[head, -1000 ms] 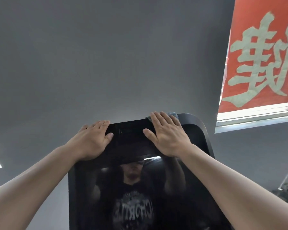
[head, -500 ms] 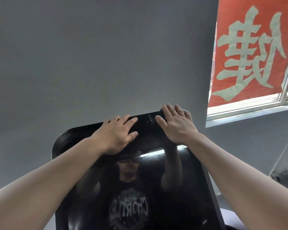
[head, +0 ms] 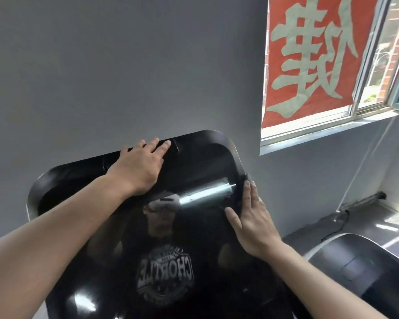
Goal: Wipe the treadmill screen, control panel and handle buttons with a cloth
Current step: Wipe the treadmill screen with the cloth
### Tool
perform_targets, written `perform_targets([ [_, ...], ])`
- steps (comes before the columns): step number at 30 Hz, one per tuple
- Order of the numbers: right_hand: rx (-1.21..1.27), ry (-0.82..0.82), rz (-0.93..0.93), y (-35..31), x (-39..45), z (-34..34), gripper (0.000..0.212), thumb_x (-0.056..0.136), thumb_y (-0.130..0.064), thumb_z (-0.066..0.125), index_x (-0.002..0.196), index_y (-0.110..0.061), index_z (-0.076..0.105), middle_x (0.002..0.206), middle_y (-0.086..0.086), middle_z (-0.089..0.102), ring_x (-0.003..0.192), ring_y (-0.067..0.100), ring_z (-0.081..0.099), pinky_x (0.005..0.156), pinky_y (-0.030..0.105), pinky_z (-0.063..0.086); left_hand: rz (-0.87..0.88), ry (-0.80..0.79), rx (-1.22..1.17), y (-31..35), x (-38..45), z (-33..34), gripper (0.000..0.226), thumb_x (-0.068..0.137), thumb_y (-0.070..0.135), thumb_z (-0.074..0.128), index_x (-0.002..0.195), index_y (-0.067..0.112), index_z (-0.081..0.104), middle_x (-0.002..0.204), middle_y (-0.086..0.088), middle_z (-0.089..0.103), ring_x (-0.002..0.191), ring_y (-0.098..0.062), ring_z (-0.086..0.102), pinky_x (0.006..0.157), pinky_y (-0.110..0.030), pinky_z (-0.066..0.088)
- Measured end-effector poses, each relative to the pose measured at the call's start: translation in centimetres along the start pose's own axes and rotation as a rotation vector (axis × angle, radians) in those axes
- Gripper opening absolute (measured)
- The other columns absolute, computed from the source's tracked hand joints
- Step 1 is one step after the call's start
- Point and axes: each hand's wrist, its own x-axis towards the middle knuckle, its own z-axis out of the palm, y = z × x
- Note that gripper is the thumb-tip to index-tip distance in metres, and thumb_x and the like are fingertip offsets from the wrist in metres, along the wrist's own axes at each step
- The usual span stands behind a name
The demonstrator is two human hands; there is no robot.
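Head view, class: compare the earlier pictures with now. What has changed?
The right hand slid from the screen's top edge down its right edge. The cloth seen under it earlier no longer shows. The left hand remains flat at the top edge.

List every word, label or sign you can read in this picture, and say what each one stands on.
"CHORTLE": on the T-shirt reflected in the treadmill screen.
Smaller lettering arched above it: too small to read.
One large pale character, seemingly seen from behind: on the red banner in the window.

Gym room: glossy treadmill screen (head: 200, 226) (grey walls, red banner (head: 313, 56) at window (head: 373, 72)).
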Motion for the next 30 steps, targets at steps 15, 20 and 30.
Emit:
perform_targets([
  [15,-0.062,0.209,-0.144,-1.8,7.1,0.7,0.068,0.107,-0.059,0.015,0.169,-0.03,0.01,0.176,-0.006,-0.015,0.162,0.017,-0.015,0.132,0.046,0.004,-0.045,0.079,-0.02,1.1,-0.4,0.9,0.058,0.112,0.026,0.03,0.167,0.031,0.01,0.174,-0.007,0.017,0.158,-0.038,0.017,0.122,-0.067,0.018],
  [20,0.002,0.181,-0.123,1.4,-0.6,2.8,0.063,0.112,-0.044,0.028,0.169,-0.029,0.007,0.176,-0.006,-0.015,0.159,0.007,-0.021,0.132,0.037,-0.004,-0.092,0.121,-0.038,2.0,-0.8,1.7,0.066,0.107,0.018,0.034,0.167,0.029,0.008,0.174,-0.006,0.014,0.159,-0.039,0.012,0.124,-0.069,0.011],
  [30,0.016,0.184,-0.033,6.3,-11.9,7.7,0.075,0.107,-0.005,0.042,0.168,-0.026,0.004,0.176,-0.011,-0.004,0.161,0.009,-0.012,0.132,0.043,0.009,-0.105,0.124,-0.082,2.7,-1.3,1.6,0.073,0.101,0.01,0.034,0.168,0.025,0.007,0.175,-0.007,0.01,0.16,-0.04,0.005,0.124,-0.069,0.004],
])
